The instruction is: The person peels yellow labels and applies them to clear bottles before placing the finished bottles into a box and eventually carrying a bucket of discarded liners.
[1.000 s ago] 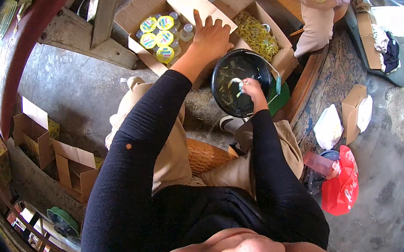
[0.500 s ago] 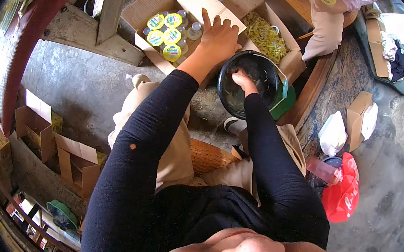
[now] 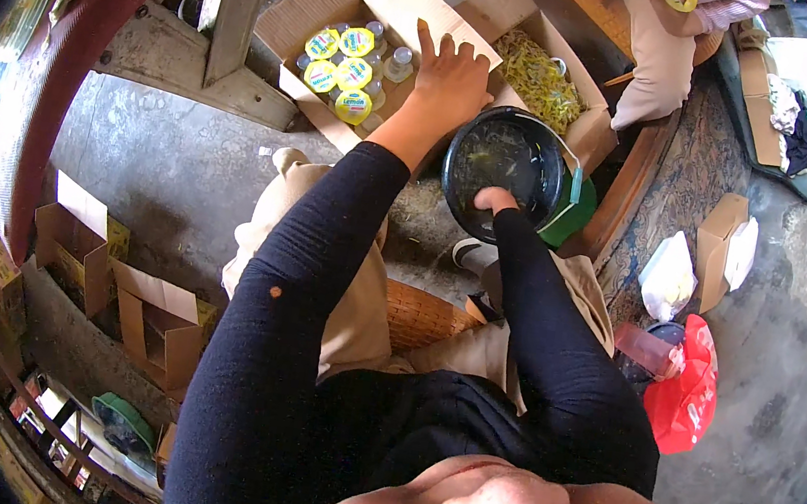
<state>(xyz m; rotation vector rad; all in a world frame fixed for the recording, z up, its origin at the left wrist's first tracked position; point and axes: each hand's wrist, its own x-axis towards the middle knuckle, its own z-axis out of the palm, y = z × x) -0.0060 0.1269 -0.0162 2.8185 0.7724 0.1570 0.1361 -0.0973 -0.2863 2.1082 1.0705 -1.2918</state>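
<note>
Left hand (image 3: 447, 81): palm down, fingers spread wide, nothing visible in the grip. It lies over the raised flap (image 3: 423, 11) between two cartons. Likely propped there to steady the reach and hold the flap down; can't tell how much weight it takes.

Right hand (image 3: 494, 199): dipped into the black bucket (image 3: 449, 162). Fingers are hidden below the murky surface, so can't tell if they're wide, narrow or holding something. Wrist is bent in over the near side, which suits reaching the bottom.

Bucket is the main thing: around the right hand, just right of and nearer the body than the left hand. Sits between the knees' line and the cartons, presumably so one arm reaches in without leaning. Its handle (image 3: 575, 177) lies folded to the right of the right hand, out of the forearm's path.

Open carton (image 3: 285, 24) left of the left hand: yellow-and-white lidded tops (image 3: 354, 74) grouped upright, a clear bottle (image 3: 398, 65) beside them, nearest the hand. Upright packing probably keeps them from tipping.

Second carton (image 3: 594, 139), right of the left hand and beyond the bucket: loose yellow strips (image 3: 536, 79) inside, flaps up, likely so the walls contain them.

Green container (image 3: 574, 220): right of the right hand, partly behind the bucket.
</note>
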